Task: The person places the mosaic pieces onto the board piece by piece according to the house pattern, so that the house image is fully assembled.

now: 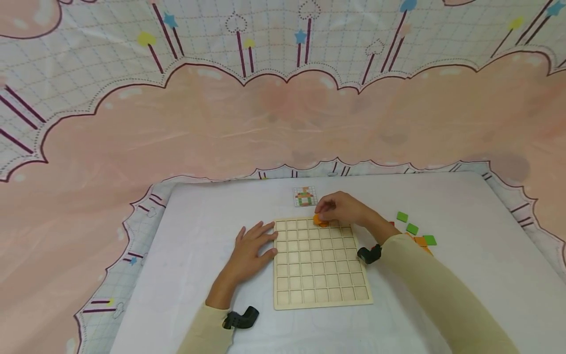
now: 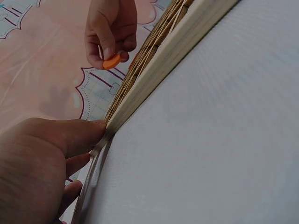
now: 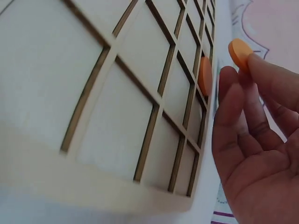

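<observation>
A pale wooden board (image 1: 320, 263) with a grid of square cells lies on the white table. Between thumb and fingertips, my right hand (image 1: 342, 207) pinches an orange disc (image 3: 240, 53) over the board's far edge. A second orange disc (image 3: 204, 77) sits in a cell of the far row, close to those fingertips. My left hand (image 1: 252, 248) lies at the board's left side, its fingers spread and touching the edge near the far corner. Up close in the left wrist view, the thumb (image 2: 84, 135) rests against the board's rim.
Just beyond the board lies a small picture card (image 1: 305, 196) with a grid pattern in orange and green. To the right are green square tiles (image 1: 412, 228) and orange tiles (image 1: 420, 241), partly hidden by the right sleeve (image 1: 424, 275). A patterned cloth (image 1: 309, 123) hangs behind the table.
</observation>
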### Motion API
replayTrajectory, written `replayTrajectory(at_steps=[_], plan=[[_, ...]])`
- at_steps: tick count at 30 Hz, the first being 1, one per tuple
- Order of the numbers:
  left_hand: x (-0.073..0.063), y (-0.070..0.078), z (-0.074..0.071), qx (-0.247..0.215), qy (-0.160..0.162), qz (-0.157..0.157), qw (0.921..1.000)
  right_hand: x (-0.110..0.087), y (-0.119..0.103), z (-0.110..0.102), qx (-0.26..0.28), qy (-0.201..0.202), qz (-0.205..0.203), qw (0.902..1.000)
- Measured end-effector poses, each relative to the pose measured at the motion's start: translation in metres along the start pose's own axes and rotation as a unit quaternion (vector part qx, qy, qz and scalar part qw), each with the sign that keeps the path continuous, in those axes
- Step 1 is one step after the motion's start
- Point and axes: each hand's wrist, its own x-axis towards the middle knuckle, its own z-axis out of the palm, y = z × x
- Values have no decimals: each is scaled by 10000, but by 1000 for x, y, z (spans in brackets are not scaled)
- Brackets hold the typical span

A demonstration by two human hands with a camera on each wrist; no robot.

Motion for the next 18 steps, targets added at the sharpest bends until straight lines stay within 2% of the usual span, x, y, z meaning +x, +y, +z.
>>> replayTrajectory(at_steps=[10, 18], plan=[[-1, 1, 0, 25, 69, 34, 10000, 8, -1, 9, 386, 11, 431, 9983], [-1, 1, 1, 11, 207, 161, 9997, 13, -1, 15, 367, 123, 658, 9971]])
